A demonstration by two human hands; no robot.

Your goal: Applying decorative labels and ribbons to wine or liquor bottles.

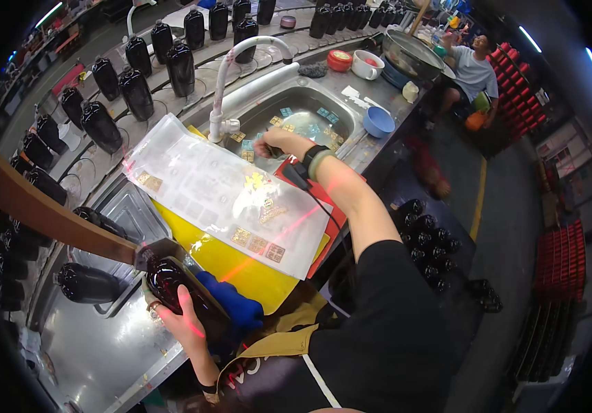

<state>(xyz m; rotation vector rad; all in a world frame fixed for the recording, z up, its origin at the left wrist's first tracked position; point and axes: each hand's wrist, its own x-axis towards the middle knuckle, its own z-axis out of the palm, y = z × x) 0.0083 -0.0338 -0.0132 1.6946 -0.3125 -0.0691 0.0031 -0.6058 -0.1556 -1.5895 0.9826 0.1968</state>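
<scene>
The work looks partway along, judging by how things lie. At the lower left of the frame, the left hand (184, 323) is wrapped around a dark bottle (171, 277), thumb along its near side; no square shows on the part of the glass facing the camera (the far side is hidden, so I cannot tell what it bears). At the upper centre, the right hand (270, 143) reaches into the sink (352, 110) with its fingers bent, and whether they pinch anything I cannot tell.

Around it in the water lie small gold and blue squares (332, 118), so that batch appears unfinished. The white sheet (199, 172) across the centre seems largely used: a few gold patches (257, 245) remain near its lower right end and another at its left end, with much of the rest pale.

Dark bottles (135, 94) stand in rows at the upper left, while another bottle (88, 283) lies on the worktop (96, 344) at the lower left; which are finished is not clear from here.
</scene>
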